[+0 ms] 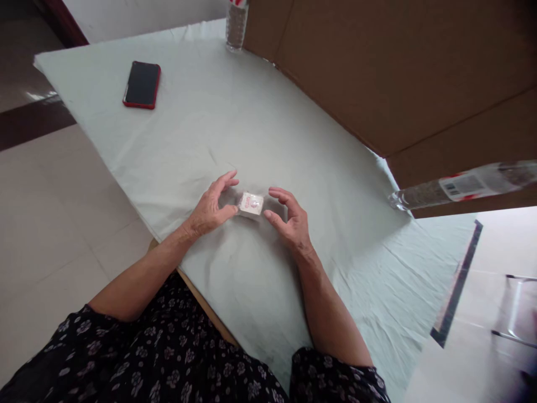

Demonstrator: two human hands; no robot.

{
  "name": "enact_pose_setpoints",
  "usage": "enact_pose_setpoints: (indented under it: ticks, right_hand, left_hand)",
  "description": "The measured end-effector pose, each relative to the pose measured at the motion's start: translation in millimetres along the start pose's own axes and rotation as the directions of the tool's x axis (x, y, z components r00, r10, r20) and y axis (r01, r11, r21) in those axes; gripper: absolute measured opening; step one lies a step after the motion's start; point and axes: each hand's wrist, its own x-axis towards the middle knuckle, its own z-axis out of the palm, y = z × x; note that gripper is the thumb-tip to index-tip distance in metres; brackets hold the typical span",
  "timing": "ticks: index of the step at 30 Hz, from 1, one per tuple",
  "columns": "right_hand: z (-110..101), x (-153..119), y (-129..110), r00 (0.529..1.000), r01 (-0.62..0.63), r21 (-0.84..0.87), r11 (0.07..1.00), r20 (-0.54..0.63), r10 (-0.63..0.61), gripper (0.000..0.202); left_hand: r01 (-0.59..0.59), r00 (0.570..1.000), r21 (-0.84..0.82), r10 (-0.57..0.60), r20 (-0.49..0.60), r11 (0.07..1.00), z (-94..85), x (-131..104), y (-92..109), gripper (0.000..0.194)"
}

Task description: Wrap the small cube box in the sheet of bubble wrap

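Observation:
A small white box (251, 204) with red print and a shiny clear wrap lies on the pale green tablecloth. On its left side is my left hand (213, 206), fingers apart and curved, the thumb tip at or very close to the box's edge. My right hand (290, 219) curves around the other side, thumb and fingers spread, with a small gap between it and the box. Neither hand grips anything.
A phone in a red case (142, 85) lies at the far left of the table. Large brown cardboard panels (356, 67) stand along the back and right. Clear plastic bottles stand against them, one at the back (236, 28) and one at the right (461, 184).

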Motion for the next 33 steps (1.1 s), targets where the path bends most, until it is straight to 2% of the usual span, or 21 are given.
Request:
enact_pose_setpoints:
  ticks: [4, 8, 12, 19, 24, 27, 33]
  right_hand:
    - [3.2, 0.7, -5.6, 0.998, 0.059, -0.043, 0.997, -0.019, -0.06, 0.022]
    - [3.7, 2.8, -11.5, 0.991, 0.133, -0.112, 0.985, -0.014, -0.136, 0.019]
    - [0.2, 8.1, -17.7, 0.979, 0.204, -0.253, 0.946, 0.036, -0.202, 0.018]
    - [-3.1, 19.2, -27.5, 0.935, 0.352, -0.493, 0.796, 0.162, -0.314, 0.012]
    - [0.3, 22.5, -31.7, 0.866, 0.476, -0.569, 0.671, 0.172, -0.469, 0.008]
    - [5.3, 22.3, -30.0, 0.856, 0.478, -0.581, 0.659, 0.139, -0.498, 0.007]
    - [13.7, 22.4, -22.4, 0.889, 0.409, -0.574, 0.71, 0.076, -0.451, 0.009]
  left_hand:
    - [0.052, 0.999, 0.006, -0.052, 0.004, 0.999, 2.5, -1.3, -0.3, 0.077]
    - [0.076, 0.997, 0.004, -0.076, 0.016, 0.997, 4.0, -2.0, 2.4, 0.075]
    - [0.085, 0.996, 0.029, -0.086, 0.037, 0.996, 3.8, -1.9, 6.7, 0.074]
    - [0.026, 0.998, 0.093, -0.03, 0.049, 0.995, 5.4, -1.8, 8.7, 0.067]
    - [0.005, 0.999, 0.126, -0.01, 0.035, 0.992, 7.6, -1.7, 5.5, 0.067]
    - [-0.019, 1.0, 0.152, 0.016, 0.023, 0.988, 8.4, -1.5, 4.5, 0.064]
    - [-0.079, 0.997, 0.185, 0.077, 0.017, 0.98, 9.4, -1.4, 2.4, 0.06]
